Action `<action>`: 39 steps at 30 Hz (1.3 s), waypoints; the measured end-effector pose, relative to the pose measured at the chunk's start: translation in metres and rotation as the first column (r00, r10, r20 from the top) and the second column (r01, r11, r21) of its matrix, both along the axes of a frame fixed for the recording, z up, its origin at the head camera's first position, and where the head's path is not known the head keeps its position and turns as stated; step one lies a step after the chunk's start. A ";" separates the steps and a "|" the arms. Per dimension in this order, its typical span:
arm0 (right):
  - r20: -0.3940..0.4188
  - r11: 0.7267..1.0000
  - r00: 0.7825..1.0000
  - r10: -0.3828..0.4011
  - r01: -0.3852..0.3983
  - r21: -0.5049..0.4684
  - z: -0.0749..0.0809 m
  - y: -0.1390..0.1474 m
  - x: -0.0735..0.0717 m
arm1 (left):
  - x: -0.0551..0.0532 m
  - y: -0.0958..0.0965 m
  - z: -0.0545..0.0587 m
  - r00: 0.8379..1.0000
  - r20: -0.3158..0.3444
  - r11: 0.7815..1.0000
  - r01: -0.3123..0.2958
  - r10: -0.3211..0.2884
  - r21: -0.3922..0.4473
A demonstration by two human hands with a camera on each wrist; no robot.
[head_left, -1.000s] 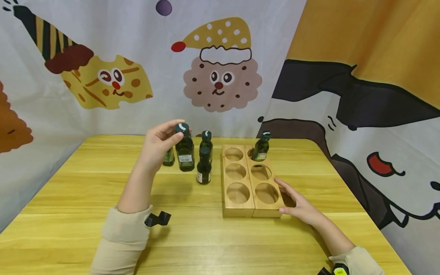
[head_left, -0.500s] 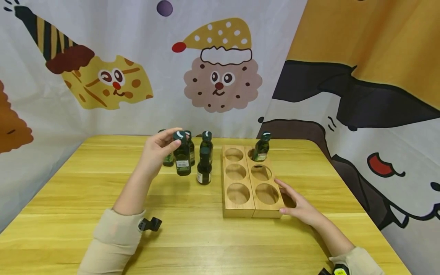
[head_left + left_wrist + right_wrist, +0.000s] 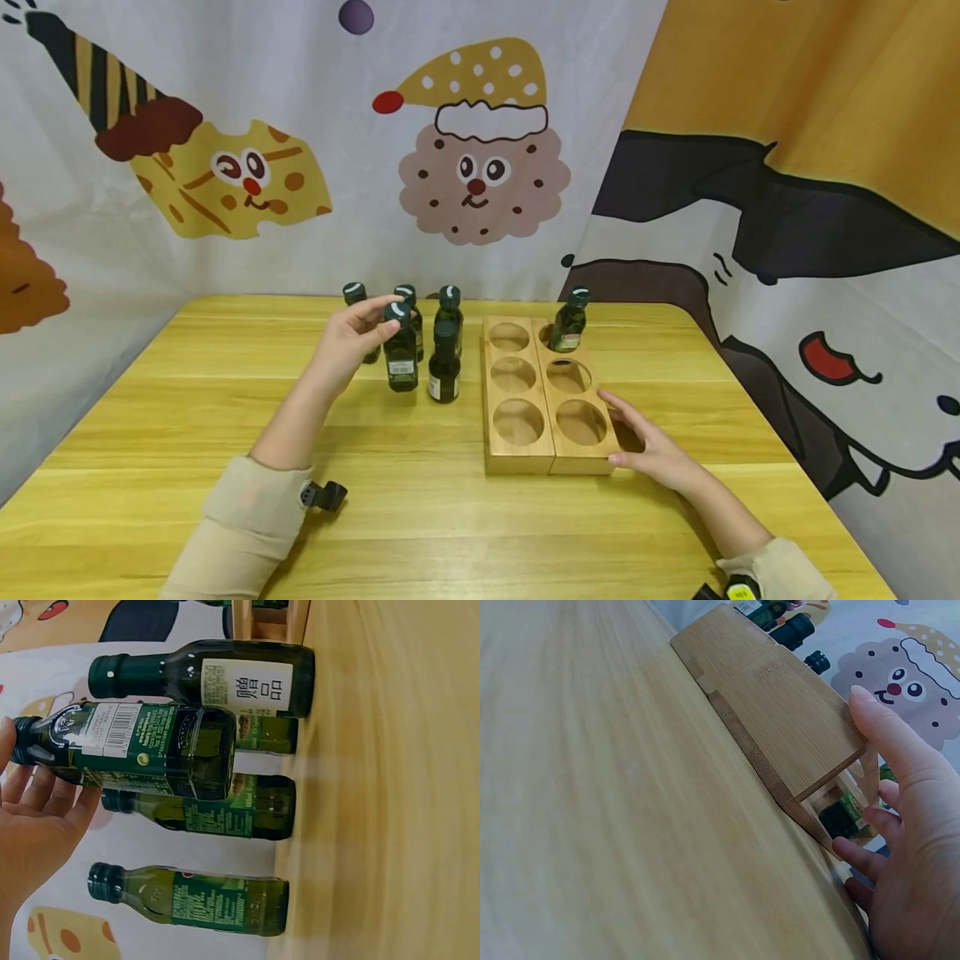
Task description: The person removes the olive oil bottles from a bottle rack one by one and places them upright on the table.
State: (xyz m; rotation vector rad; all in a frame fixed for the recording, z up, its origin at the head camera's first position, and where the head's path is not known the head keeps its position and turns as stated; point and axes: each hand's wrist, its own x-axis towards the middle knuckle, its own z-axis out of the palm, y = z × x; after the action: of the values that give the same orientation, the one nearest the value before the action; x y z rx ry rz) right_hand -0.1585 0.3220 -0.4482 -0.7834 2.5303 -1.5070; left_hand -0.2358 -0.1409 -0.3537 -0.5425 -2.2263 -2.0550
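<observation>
My left hand (image 3: 348, 346) pinches a small green olive oil bottle (image 3: 402, 362) by its cap and neck. In the left wrist view this bottle (image 3: 150, 746) is upright relative to the others, its base apart from the table. A darker bottle with a white label (image 3: 247, 682) stands beside it. My right hand (image 3: 660, 454) touches the right side and near corner of a two-row wooden bottle rack (image 3: 521, 462); the right wrist view shows the thumb along the rack's end (image 3: 780, 720). One green bottle (image 3: 568, 325) sits in the rack's far right hole.
More green bottles stand behind the held one: one at left (image 3: 355, 293), one in the middle (image 3: 417, 333) and one farther right (image 3: 450, 304). The wooden table (image 3: 420, 525) meets a printed curtain (image 3: 300, 258) at the back.
My left hand has brought the bottle down and nearer to me, uncovering the bottles behind it. My right hand and the rack stay in place.
</observation>
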 end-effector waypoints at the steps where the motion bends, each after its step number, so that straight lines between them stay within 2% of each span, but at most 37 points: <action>1: 0.000 1.000 1.000 0.000 0.000 0.000 0.000 0.000 0.000 | -0.001 0.000 -0.001 1.000 0.001 1.000 0.002 -0.002 -0.004; 18: -0.005 1.000 1.000 0.014 -0.014 0.003 0.002 -0.001 0.001 | -0.011 -0.006 -0.019 0.998 0.026 0.998 0.052 -0.051 -0.035; 25: -0.006 1.000 1.000 0.024 -0.025 -0.009 0.004 -0.002 0.001 | -0.012 -0.007 -0.022 0.998 0.037 0.998 0.043 -0.041 -0.056; 34: -0.016 1.000 1.000 0.023 -0.024 -0.002 0.006 -0.003 0.002 | -0.013 -0.010 -0.024 0.994 0.101 0.995 0.046 -0.036 -0.090; 39: -0.005 1.000 1.000 0.019 -0.019 -0.003 0.005 -0.002 0.002 | -0.014 -0.011 -0.028 0.993 0.113 0.994 0.054 -0.042 -0.100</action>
State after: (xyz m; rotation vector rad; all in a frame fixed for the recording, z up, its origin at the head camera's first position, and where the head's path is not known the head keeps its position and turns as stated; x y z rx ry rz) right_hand -0.1568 0.3197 -0.4434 -0.8105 2.5172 -1.5061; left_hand -0.2501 -0.1519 -0.3813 -0.5063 -2.4156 -2.0501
